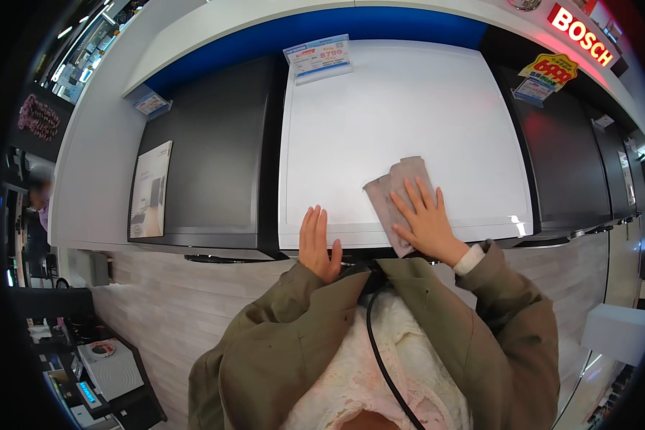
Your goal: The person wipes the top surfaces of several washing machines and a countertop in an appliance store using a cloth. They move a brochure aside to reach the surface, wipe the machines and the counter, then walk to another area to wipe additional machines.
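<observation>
A white flat-topped appliance stands right in front of me. Toward its near right, a folded grey-brown cloth lies on the top, one end reaching the front edge. My right hand rests flat on this cloth, fingers spread and pointing away from me. My left hand is at the front edge of the white top, left of the cloth; its fingers are stretched out, the thumb apart, and nothing is in it. The cloth's part under my right palm is hidden.
A price sign stand sits at the white top's far left corner. Dark appliances flank it: one on the left bearing a spiral-bound booklet, another on the right. A white ledge runs behind.
</observation>
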`<action>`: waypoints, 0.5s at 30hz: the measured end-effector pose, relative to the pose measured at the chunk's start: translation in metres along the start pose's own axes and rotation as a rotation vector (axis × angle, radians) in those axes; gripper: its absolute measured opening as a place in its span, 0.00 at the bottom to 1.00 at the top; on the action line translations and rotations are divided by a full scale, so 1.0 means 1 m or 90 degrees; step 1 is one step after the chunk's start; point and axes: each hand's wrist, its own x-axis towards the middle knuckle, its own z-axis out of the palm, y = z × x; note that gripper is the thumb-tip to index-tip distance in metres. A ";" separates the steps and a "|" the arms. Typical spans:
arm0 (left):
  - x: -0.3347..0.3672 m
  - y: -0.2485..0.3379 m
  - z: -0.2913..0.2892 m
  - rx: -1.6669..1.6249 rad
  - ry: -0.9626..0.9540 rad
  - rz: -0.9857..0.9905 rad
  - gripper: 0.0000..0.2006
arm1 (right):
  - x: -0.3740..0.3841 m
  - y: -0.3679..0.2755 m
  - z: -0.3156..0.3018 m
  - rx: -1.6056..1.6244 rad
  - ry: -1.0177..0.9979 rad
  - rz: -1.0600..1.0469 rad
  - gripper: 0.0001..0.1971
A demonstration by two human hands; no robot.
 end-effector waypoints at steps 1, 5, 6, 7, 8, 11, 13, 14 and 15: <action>-0.002 0.000 -0.006 0.012 0.018 -0.003 0.30 | 0.005 0.002 0.004 -0.011 0.002 -0.001 0.31; -0.027 -0.008 -0.030 0.042 0.069 -0.033 0.28 | 0.050 0.018 0.020 -0.097 0.031 -0.014 0.28; -0.034 -0.007 -0.034 0.041 0.073 -0.045 0.28 | 0.062 0.022 0.023 -0.103 0.036 -0.010 0.28; -0.040 -0.006 -0.037 0.040 0.079 -0.057 0.28 | 0.075 0.026 0.026 -0.110 0.042 -0.007 0.28; -0.046 -0.006 -0.040 0.039 0.084 -0.068 0.28 | 0.088 0.030 0.029 -0.117 0.048 -0.003 0.27; -0.066 -0.004 -0.045 0.042 0.097 -0.117 0.28 | 0.130 0.029 0.049 -0.078 0.098 0.142 0.26; -0.076 -0.002 -0.047 0.044 0.106 -0.132 0.26 | 0.138 0.007 0.068 -0.103 0.146 0.141 0.25; -0.081 -0.003 -0.048 0.049 0.114 -0.135 0.26 | 0.148 -0.007 0.072 -0.116 0.174 0.137 0.25; -0.087 -0.002 -0.049 0.056 0.121 -0.145 0.26 | 0.151 -0.035 0.066 -0.070 0.134 0.094 0.25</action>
